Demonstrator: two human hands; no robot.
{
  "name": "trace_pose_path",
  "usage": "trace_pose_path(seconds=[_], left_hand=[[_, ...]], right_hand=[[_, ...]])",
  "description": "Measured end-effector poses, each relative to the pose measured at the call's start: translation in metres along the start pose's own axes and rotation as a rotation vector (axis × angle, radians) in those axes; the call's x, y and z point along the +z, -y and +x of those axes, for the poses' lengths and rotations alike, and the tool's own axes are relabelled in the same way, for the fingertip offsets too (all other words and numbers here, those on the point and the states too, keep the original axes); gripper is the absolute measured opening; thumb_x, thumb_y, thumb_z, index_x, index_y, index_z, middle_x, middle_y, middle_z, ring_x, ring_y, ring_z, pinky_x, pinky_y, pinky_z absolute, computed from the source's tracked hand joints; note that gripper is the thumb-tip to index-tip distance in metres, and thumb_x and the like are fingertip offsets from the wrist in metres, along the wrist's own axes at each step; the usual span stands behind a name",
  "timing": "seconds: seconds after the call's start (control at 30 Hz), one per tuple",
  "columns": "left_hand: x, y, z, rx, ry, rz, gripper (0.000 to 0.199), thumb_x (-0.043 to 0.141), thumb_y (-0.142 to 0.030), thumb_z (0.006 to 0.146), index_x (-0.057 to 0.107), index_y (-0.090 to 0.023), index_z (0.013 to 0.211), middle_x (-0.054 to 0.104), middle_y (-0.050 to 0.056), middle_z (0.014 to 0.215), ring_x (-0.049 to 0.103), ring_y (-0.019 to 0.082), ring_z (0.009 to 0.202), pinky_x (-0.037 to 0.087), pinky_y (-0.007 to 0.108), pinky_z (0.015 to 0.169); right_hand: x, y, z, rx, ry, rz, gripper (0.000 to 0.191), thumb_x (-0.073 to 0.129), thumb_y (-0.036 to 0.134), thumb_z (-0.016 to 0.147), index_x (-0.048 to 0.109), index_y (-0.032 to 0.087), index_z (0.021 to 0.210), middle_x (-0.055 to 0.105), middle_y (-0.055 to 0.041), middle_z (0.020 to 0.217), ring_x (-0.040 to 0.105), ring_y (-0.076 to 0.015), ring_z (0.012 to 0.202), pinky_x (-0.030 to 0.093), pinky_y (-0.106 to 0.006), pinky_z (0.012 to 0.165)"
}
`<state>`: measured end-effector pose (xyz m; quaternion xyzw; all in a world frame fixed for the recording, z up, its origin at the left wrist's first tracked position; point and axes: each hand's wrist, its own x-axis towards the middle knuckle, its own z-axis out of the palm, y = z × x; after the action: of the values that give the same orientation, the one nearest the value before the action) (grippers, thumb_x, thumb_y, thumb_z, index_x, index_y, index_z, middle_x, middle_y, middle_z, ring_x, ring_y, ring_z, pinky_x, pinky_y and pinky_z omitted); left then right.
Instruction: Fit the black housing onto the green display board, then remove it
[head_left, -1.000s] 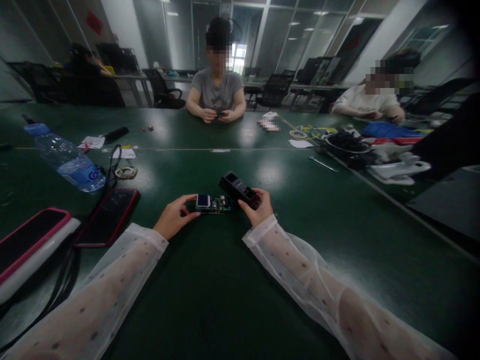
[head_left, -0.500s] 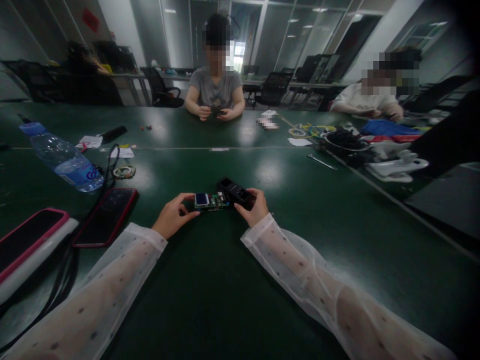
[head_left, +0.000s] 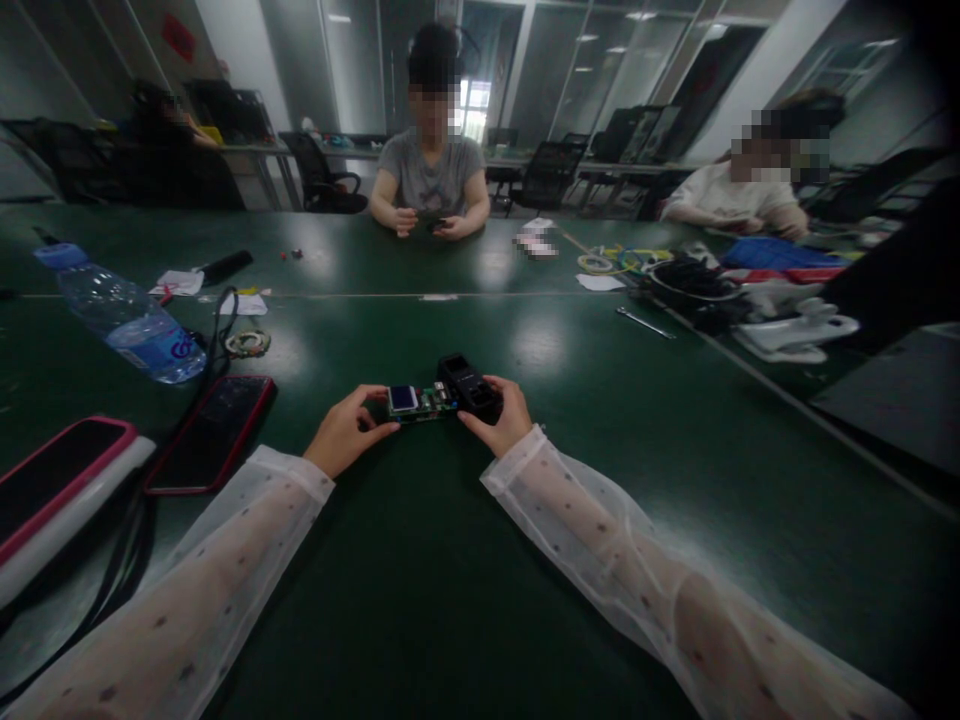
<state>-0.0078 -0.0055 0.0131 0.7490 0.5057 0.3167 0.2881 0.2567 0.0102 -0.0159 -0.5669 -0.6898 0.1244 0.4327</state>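
Note:
My left hand (head_left: 349,428) is closed on the left end of a green circuit board (head_left: 430,400) with a small square screen (head_left: 402,398) on it. Thumb and fingers pinch its edges. My right hand (head_left: 504,416) is closed around a black plastic casing (head_left: 466,384) with window-like cut-outs in its face. The casing slants away to the upper left, and its left side meets or overlaps the board's right end. Whether the two are joined there I cannot tell. Both are held just above or on the green table (head_left: 420,590).
On the left stand a water bottle (head_left: 131,320), a red-rimmed phone (head_left: 214,432) and a pink-rimmed phone (head_left: 60,480) on a white block, with black cables. A wrench (head_left: 645,323) and a heap of cables (head_left: 694,282) lie right. A person (head_left: 431,170) sits opposite; another sits far right.
My right hand has turned the black casing a little and shifted it slightly left. The left hand and the circuit board stay nearly where they were.

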Motion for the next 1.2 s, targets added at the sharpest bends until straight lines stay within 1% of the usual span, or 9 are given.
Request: trace_pose_path(seconds=[0.13,0.5,0.73,0.97,1.07,1.2], left_hand=[[-0.0002,-0.0008,-0.0001,-0.01,0.0,-0.011,0.049,0.066,-0.036,0.076,0.046,-0.022,0.119,0.058,0.008,0.116,0.06,0.012,0.061,0.049,0.029,0.057],[-0.0009,-0.0025,-0.0001,-0.005,0.005,-0.04,0.048,0.066,-0.034,0.076,0.047,-0.021,0.119,0.058,0.009,0.117,0.06,0.012,0.061,0.052,0.031,0.058],[0.002,0.0032,0.0005,0.008,-0.013,-0.059,0.05,0.066,-0.033,0.077,0.046,-0.022,0.122,0.059,0.009,0.117,0.06,0.012,0.061,0.051,0.029,0.058],[0.0009,0.005,0.0006,0.047,0.003,-0.026,0.053,0.061,-0.031,0.081,0.043,-0.024,0.131,0.058,0.01,0.121,0.061,0.012,0.062,0.051,0.03,0.06],[-0.0002,0.0034,0.0003,0.048,0.007,0.017,0.054,0.059,-0.03,0.083,0.041,-0.023,0.133,0.062,0.01,0.117,0.061,0.013,0.062,0.051,0.03,0.061],[-0.002,0.0004,-0.0004,0.049,0.017,0.063,0.055,0.057,-0.028,0.084,0.04,-0.023,0.136,0.068,0.007,0.098,0.062,0.015,0.063,0.05,0.031,0.062]], right_hand=[[-0.0008,0.0014,-0.0006,-0.037,0.04,-0.025,0.059,0.071,0.04,0.066,0.046,0.016,0.114,0.053,-0.0118,0.105,0.054,-0.0276,0.096,0.048,-0.046,0.083],[-0.0022,0.0024,-0.0012,-0.038,0.052,-0.055,0.058,0.069,0.043,0.068,0.046,0.017,0.114,0.054,-0.0119,0.103,0.055,-0.0289,0.096,0.049,-0.049,0.082],[0.0004,-0.0002,-0.0003,-0.059,0.028,-0.046,0.056,0.069,0.04,0.067,0.047,0.016,0.113,0.055,-0.0128,0.104,0.055,-0.0288,0.097,0.048,-0.049,0.083],[0.0008,-0.0027,0.0007,-0.098,0.011,-0.024,0.049,0.061,0.028,0.069,0.046,0.017,0.115,0.055,-0.0124,0.107,0.054,-0.0288,0.101,0.046,-0.048,0.087],[0.0007,-0.0002,0.0,-0.086,-0.003,-0.013,0.05,0.059,0.026,0.069,0.046,0.017,0.116,0.055,-0.0133,0.108,0.053,-0.0297,0.102,0.045,-0.049,0.088],[0.0006,0.0015,-0.001,-0.055,-0.027,-0.017,0.052,0.059,0.024,0.067,0.045,0.017,0.117,0.054,-0.013,0.109,0.052,-0.03,0.102,0.045,-0.05,0.088]])
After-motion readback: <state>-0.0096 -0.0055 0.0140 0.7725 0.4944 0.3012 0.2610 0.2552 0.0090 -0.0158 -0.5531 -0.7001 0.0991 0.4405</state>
